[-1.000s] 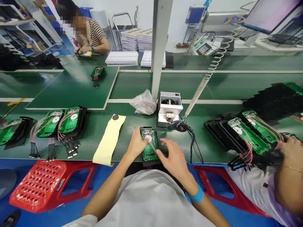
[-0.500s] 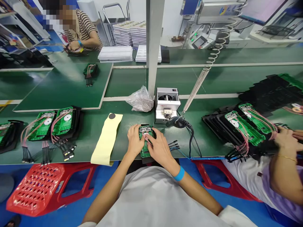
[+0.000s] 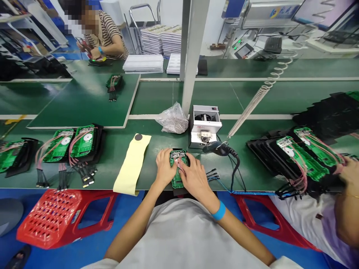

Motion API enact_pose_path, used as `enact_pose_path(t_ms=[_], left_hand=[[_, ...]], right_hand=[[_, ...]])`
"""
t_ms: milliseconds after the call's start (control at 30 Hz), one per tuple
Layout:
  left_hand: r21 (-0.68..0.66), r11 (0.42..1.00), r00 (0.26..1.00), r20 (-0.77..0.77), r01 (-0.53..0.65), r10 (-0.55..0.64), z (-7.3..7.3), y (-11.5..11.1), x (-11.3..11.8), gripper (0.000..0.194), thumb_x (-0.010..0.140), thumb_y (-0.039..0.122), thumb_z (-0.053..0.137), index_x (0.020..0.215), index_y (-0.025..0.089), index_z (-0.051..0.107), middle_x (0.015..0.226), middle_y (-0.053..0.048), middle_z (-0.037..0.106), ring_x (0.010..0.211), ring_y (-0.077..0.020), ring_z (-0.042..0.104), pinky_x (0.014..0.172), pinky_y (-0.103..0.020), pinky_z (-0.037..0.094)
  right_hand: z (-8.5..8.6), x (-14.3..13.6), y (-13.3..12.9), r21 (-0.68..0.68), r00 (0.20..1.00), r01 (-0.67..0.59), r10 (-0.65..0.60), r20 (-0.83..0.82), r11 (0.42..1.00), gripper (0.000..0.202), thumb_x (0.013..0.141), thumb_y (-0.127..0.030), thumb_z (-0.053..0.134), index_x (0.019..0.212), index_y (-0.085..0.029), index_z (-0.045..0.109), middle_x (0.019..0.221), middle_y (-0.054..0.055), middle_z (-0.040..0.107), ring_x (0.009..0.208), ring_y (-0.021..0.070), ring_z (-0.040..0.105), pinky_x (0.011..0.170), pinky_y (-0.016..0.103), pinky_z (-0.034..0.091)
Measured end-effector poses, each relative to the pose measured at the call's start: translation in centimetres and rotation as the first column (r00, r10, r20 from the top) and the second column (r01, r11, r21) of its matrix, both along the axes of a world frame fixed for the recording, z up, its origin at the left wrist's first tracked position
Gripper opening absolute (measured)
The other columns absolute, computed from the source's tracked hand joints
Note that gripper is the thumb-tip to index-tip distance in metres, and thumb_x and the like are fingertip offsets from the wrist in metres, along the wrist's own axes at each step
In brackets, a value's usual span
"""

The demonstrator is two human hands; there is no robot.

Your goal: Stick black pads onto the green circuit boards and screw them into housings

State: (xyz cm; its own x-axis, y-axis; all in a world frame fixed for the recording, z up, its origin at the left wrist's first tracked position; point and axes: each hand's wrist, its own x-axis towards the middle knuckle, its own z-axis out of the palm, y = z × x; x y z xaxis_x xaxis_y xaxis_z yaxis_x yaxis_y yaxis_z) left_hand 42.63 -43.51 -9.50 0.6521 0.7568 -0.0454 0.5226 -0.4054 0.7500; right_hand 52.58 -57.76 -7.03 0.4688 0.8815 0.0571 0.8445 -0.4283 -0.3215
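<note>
A green circuit unit (image 3: 176,182) in a black casing lies at the table's front edge before me. My left hand (image 3: 165,167) grips its left side, thumb on the board near a white round part. From the right, my right hand (image 3: 195,172) holds the unit, fingers along its upper right side and thumb pressing by the pink wires (image 3: 181,164). Black connectors (image 3: 213,174) stick out right of my right hand. My palms hide parts of both side edges.
Behind stand a white screw feeder (image 3: 205,127), a clear bag of small parts (image 3: 176,125) and a hanging electric screwdriver (image 3: 220,148). Yellow paper (image 3: 131,164) lies left. Wired units (image 3: 83,144) sit far left, others (image 3: 301,158) right, by a co-worker's hand (image 3: 352,173).
The view has shifted, so most things appear further right. Both my hands remain on the unit, with the thumbs now closer together. The co-worker's hand at right has moved partly out of view.
</note>
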Motion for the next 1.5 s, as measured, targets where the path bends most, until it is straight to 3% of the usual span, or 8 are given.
enact_pose_path(t_ms=[133, 267, 467, 733, 933, 1067, 1300, 1500], left_hand=[[0.004, 1.000, 0.999, 0.039, -0.010, 0.009, 1.2, 4.5, -3.5, 0.070, 0.092, 0.032, 0.065, 0.160, 0.021, 0.050, 0.174, -0.009, 0.044, 0.166, -0.0259, 0.038, 0.145, -0.047, 0.030], [0.208, 0.912, 0.909, -0.153, -0.353, 0.387, 3.2, 11.9, -6.4, 0.066, 0.098, 0.038, 0.059, 0.160, 0.017, 0.049, 0.173, -0.017, 0.041, 0.163, -0.0361, 0.035, 0.141, -0.058, 0.029], [0.126, 0.882, 0.851, -0.232, -0.455, 0.472, 3.5, 17.2, -5.7, 0.041, 0.084, 0.035, 0.078, 0.117, 0.014, 0.066, 0.147, -0.021, 0.058, 0.149, -0.0403, 0.048, 0.130, -0.058, 0.038], [-0.223, 0.959, 0.985, -0.024, -0.172, 0.171, 6.5, 11.5, -6.9, 0.029, 0.085, 0.038, 0.074, 0.103, 0.015, 0.072, 0.107, -0.008, 0.078, 0.096, -0.0182, 0.071, 0.085, -0.025, 0.054], [-0.608, 0.775, 0.980, 0.189, 0.170, -0.066, 10.6, 5.1, -9.9, 0.064, 0.081, 0.073, 0.076, 0.092, 0.011, 0.070, 0.081, -0.002, 0.065, 0.068, -0.0077, 0.053, 0.062, -0.017, 0.037], [-0.572, 0.802, 0.979, 0.189, 0.173, -0.077, 11.7, 3.6, -11.0, 0.061, 0.080, 0.069, 0.080, 0.088, 0.010, 0.070, 0.081, -0.001, 0.061, 0.073, -0.0062, 0.048, 0.064, -0.016, 0.035], [-0.657, 0.696, 0.957, 0.197, 0.290, -0.213, 12.0, 3.5, -11.8, 0.068, 0.066, 0.073, 0.089, 0.083, 0.010, 0.070, 0.075, 0.002, 0.056, 0.071, -0.0046, 0.048, 0.061, -0.016, 0.033], [-0.739, 0.603, 0.951, 0.182, 0.300, -0.250, 11.2, 2.4, -11.5, 0.078, 0.052, 0.080, 0.096, 0.083, 0.012, 0.070, 0.074, 0.003, 0.062, 0.064, -0.0043, 0.054, 0.055, -0.016, 0.042]], right_hand=[[-0.4, 0.8, -0.9, 0.060, 0.997, -0.057, 0.060, -0.049, 0.997, 0.052, 0.107, -0.040, 0.052, 0.159, -0.034, 0.060, 0.175, 0.011, 0.039, 0.142, 0.0350, 0.054, 0.106, 0.054, 0.058], [-0.3, 1.2, -1.7, 0.133, 0.987, -0.033, 0.053, -0.152, 0.991, 0.049, 0.108, -0.046, 0.053, 0.152, -0.029, 0.067, 0.175, 0.008, 0.044, 0.151, 0.0334, 0.053, 0.117, 0.057, 0.057], [2.5, -0.4, -0.6, 0.355, 0.980, -0.037, 0.103, -0.171, 0.934, 0.037, 0.109, -0.039, 0.054, 0.134, -0.025, 0.077, 0.162, 0.009, 0.058, 0.148, 0.0297, 0.058, 0.119, 0.055, 0.059], [6.5, -1.1, 2.7, 0.440, 0.945, -0.242, 0.313, -0.096, 0.865, 0.039, 0.112, -0.028, 0.046, 0.142, -0.025, 0.070, 0.126, 0.009, 0.072, 0.111, 0.0148, 0.073, 0.096, 0.031, 0.065], [7.8, -0.4, 4.5, 0.375, 0.877, -0.480, 0.447, 0.176, 0.793, 0.047, 0.111, -0.024, 0.046, 0.155, -0.030, 0.061, 0.116, 0.007, 0.072, 0.093, 0.0117, 0.068, 0.076, 0.023, 0.055], [7.5, -0.3, 4.3, 0.350, 0.767, -0.641, 0.564, 0.305, 0.683, 0.055, 0.106, -0.014, 0.047, 0.151, -0.039, 0.067, 0.103, 0.005, 0.073, 0.087, 0.0126, 0.065, 0.069, 0.024, 0.049], [5.3, 0.9, 3.6, 0.512, 0.708, -0.441, 0.636, -0.306, 0.737, 0.036, 0.088, -0.029, 0.074, 0.122, -0.034, 0.086, 0.104, 0.009, 0.083, 0.092, 0.0216, 0.076, 0.073, 0.032, 0.062], [6.9, 0.8, 3.6, 0.429, 0.526, -0.835, 0.727, 0.440, 0.344, 0.020, 0.099, -0.021, 0.064, 0.109, -0.025, 0.081, 0.101, 0.001, 0.081, 0.078, 0.0182, 0.075, 0.060, 0.034, 0.058]])
